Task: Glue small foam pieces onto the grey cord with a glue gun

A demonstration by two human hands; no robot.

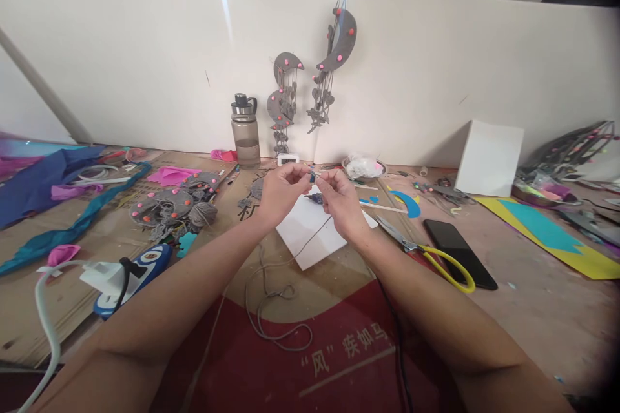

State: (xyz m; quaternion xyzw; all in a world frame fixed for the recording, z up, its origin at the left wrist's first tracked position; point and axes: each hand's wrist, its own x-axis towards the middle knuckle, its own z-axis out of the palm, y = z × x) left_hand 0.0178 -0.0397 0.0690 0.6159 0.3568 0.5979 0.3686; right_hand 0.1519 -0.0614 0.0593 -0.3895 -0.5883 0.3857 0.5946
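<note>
My left hand (285, 192) is closed in a pinch on a small dark blue-green piece (312, 177), too small to identify. Right beside it, my right hand (341, 201) pinches with thumb and forefinger, fingertips almost meeting the left ones. From under the right hand a thin grey cord (314, 237) runs down and lies in loose loops on the cardboard. Below both hands is a white board (310, 248). On it, partly hidden by the hands, sits a dark blue item (316, 198) of unclear kind, with small blue cutouts (372, 199) nearby.
Yellow-handled scissors (450, 266) and a black phone (459, 251) lie to the right. Left are grey moon ornaments (167, 204) with a yarn ball (202, 214), and a blue-white power strip (133, 281). A bottle (245, 135) stands behind; moon hangings (341, 45) are on the wall.
</note>
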